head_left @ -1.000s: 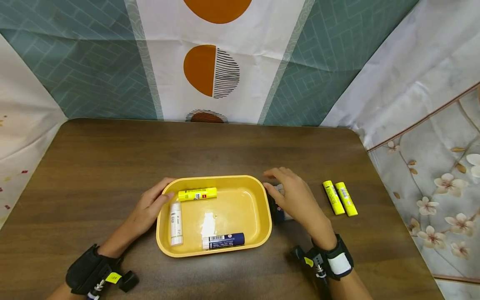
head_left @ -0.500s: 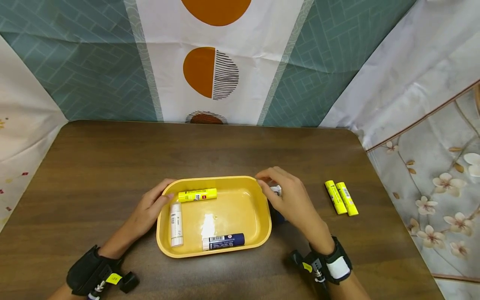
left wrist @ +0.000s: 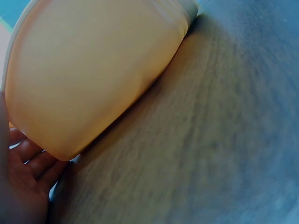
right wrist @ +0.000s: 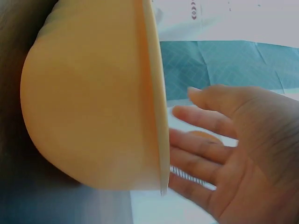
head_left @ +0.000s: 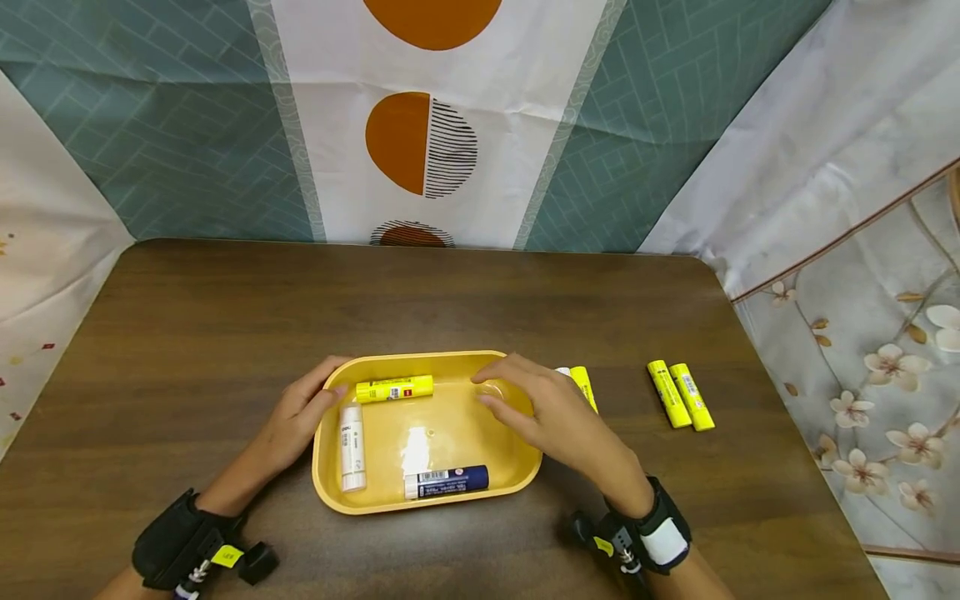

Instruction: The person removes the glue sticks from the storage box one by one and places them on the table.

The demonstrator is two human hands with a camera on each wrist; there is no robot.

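A yellow plastic tray [head_left: 480, 433] holds a yellow glue stick [head_left: 394, 389], a white glue stick [head_left: 352, 447] and a dark blue glue stick with a white end [head_left: 447, 482]. My left hand [head_left: 294, 414] grips the tray's left end, thumb over the rim; in the left wrist view its fingers [left wrist: 39, 163] lie along the outer wall. Above the tray's right end hovers my right hand [head_left: 551, 412], fingers relaxed and spread, holding nothing. Beyond its knuckles show another yellow glue stick [head_left: 584, 387] and a white tip [head_left: 563, 370], both partly hidden by the hand.
Two more yellow glue sticks, a left one [head_left: 669, 394] and a right one [head_left: 692, 397], lie side by side on the brown table [head_left: 390, 300] at the right. A patterned cloth [head_left: 330, 125] hangs behind the table's far edge.
My right hand has moved left from beside the tray to over its right end, uncovering part of a yellow glue stick. The left hand and tray have stayed put.
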